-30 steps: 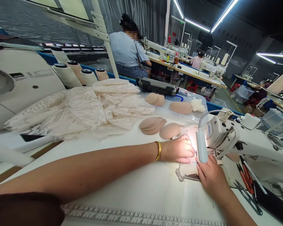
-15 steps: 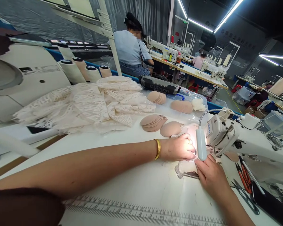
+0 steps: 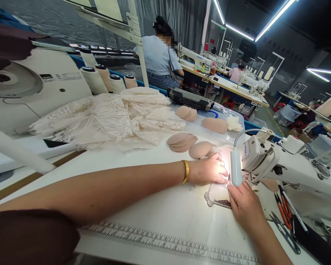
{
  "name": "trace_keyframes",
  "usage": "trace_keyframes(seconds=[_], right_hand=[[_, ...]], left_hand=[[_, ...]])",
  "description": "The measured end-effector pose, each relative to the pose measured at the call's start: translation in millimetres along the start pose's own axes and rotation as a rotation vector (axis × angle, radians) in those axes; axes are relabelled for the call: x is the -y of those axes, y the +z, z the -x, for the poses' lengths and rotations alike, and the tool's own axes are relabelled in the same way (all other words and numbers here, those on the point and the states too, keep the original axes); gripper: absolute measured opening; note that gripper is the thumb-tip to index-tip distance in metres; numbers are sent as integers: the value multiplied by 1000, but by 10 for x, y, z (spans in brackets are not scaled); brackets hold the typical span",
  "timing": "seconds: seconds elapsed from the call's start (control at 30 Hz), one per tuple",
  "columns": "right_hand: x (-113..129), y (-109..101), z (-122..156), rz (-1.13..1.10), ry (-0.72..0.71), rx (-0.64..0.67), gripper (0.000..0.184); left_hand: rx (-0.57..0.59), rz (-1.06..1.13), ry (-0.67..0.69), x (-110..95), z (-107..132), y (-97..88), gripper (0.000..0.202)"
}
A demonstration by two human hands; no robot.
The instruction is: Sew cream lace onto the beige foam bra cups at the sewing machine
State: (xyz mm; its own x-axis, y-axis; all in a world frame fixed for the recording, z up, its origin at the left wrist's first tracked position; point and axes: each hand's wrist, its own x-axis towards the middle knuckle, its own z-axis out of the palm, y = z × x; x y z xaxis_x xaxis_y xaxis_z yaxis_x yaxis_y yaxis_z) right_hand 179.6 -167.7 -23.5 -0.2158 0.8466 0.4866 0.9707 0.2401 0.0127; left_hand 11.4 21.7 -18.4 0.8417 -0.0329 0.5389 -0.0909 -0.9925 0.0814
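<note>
My left hand [image 3: 209,169], with a gold bangle at the wrist, presses its bent fingers on pale lace fabric [image 3: 225,152] beside the needle area of a white sewing machine [image 3: 260,151]. The closed fingers of my right hand [image 3: 244,200] pinch the near edge of this fabric. A small lamp [image 3: 235,167] on a bendy neck lights the spot brightly and hides part of the fingertips and the needle. Just behind my left hand lies a beige oval pad [image 3: 200,150], next to a fanned stack of such pads [image 3: 182,142].
Cream lace [image 3: 110,119] is heaped at the back left, near thread cones [image 3: 117,84]. More pads [image 3: 214,125] lie on a clear plastic lid [image 3: 193,127]. Scissors [image 3: 283,211] and snips [image 3: 287,233] are at right. A printed ruler [image 3: 160,239] runs along the front. A co-worker [image 3: 158,55] sits beyond.
The camera view has shifted slightly, so the scene sits a little further right on the left side. Both hands stay on the fabric with almost the same grip.
</note>
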Motion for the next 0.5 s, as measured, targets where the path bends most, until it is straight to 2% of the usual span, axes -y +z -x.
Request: trace_keyframes(seconds=[0.13, 0.23, 0.3, 0.4, 0.5], right_hand=[[-28, 42, -1, 36, 4, -7, 30], [-52, 68, 6, 35, 21, -8, 29], [-68, 75, 18, 8, 37, -18, 28], [-68, 60, 40, -119, 97, -24, 29], [-2, 33, 33, -407, 304, 33, 26]], left_hand=[[134, -34, 136, 19, -21, -45, 30], [134, -56, 149, -20, -45, -61, 28], [131, -55, 121, -60, -74, -61, 26], [152, -65, -15, -96, -116, -94, 26], [162, 0, -77, -143, -61, -220, 28]])
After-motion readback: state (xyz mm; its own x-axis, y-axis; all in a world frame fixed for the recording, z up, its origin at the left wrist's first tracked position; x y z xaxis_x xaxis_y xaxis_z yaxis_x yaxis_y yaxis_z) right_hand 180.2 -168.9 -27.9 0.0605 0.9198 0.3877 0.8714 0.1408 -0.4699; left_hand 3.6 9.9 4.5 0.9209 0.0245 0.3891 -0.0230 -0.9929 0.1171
